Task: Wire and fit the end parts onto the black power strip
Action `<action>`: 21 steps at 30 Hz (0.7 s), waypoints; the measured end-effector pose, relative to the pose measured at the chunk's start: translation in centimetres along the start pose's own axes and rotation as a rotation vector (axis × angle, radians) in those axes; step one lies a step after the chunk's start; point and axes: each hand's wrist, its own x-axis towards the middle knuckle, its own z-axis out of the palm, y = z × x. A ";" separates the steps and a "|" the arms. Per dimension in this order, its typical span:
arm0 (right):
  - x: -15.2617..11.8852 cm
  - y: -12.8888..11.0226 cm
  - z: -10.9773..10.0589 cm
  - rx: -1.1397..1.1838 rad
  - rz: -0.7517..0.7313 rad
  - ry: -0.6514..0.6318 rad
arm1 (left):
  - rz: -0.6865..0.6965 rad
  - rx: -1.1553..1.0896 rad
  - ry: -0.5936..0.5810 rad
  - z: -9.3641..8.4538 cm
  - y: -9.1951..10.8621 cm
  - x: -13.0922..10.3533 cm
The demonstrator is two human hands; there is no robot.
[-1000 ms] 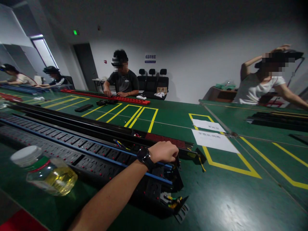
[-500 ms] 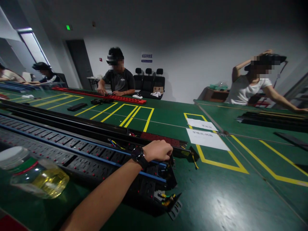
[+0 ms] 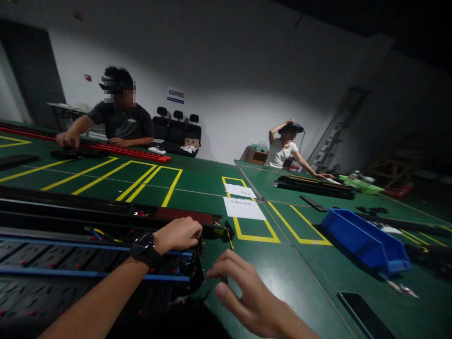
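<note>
Long black power strips (image 3: 70,256) with blue side rails and red dots lie on the table at the left. My left hand (image 3: 181,233), with a watch on its wrist, is closed over the right end of one strip, its fingertips hidden behind the end. My right hand (image 3: 243,287) is just to the right of that end, thumb and fingers apart, with nothing in it. Beyond the left hand is a black channel with a dark red part (image 3: 189,216) and a yellow wire (image 3: 231,239) at its tip.
On the green table (image 3: 300,273) are a blue bin (image 3: 363,240), a phone (image 3: 365,313), paper sheets (image 3: 245,208) and yellow tape outlines. A co-worker (image 3: 122,117) handles black parts by a red rail (image 3: 134,151). Another person (image 3: 282,153) reaches over black strips (image 3: 314,187).
My view has swung right, bringing the blue bin and phone into sight. My right hand has come in near the strip end. My left hand stays closed there.
</note>
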 end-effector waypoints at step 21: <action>-4.3 10.7 -5.4 -0.277 0.572 -0.167 | 0.024 -0.063 -0.002 0.2 -0.1 0.1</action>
